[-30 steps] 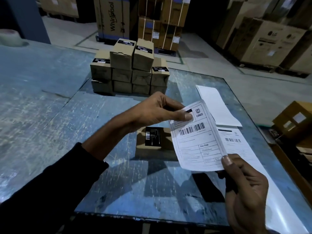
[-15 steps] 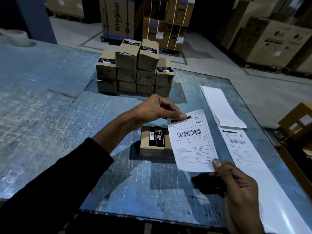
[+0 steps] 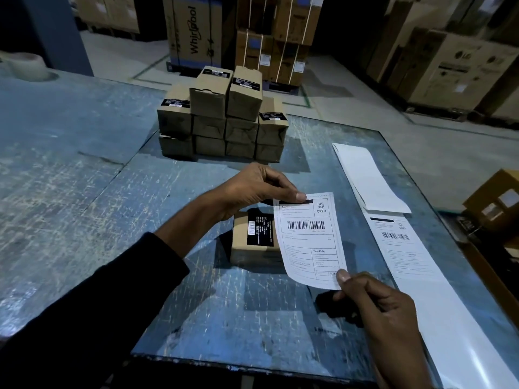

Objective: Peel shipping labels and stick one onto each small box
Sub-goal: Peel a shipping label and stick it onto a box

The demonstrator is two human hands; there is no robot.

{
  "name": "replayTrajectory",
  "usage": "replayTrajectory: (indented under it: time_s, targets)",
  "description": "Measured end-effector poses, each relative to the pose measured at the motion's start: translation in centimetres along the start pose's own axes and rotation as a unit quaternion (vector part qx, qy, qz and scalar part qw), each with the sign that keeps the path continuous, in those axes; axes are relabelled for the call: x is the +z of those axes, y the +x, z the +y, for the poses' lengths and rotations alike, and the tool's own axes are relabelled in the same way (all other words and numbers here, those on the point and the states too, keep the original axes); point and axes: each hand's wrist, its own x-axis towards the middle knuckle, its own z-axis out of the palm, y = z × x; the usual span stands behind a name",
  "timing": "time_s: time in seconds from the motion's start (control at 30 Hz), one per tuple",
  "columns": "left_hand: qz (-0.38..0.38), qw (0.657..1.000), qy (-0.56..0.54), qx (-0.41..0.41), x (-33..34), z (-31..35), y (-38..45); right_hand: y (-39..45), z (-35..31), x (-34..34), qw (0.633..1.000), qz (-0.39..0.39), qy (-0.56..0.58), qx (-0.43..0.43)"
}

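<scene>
A white shipping label (image 3: 309,240) with a barcode and "CRED" print hangs between my hands above the blue table (image 3: 84,192). My left hand (image 3: 258,189) pinches its top left corner. My right hand (image 3: 384,313) pinches its bottom right corner. Under the label's left edge sits a small brown box (image 3: 250,248) with a black sticker on top, partly covered by the label.
A stack of several small brown boxes (image 3: 222,119) stands at the back of the table. A long strip of label backing (image 3: 407,262) with another printed label lies along the right side. Large cartons (image 3: 455,68) line the floor behind. A tape roll (image 3: 25,64) sits far left.
Both hands have carried the label down and to the left, closer to the single small box. The label now overlaps the box's right side.
</scene>
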Motion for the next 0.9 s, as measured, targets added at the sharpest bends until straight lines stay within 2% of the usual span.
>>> replayTrajectory:
  time_s: [0.9]
  targets:
    - [-0.021,0.999,0.01,-0.037,0.05,-0.36,0.1,0.17,-0.02,0.0,0.999,0.003,-0.046,0.016]
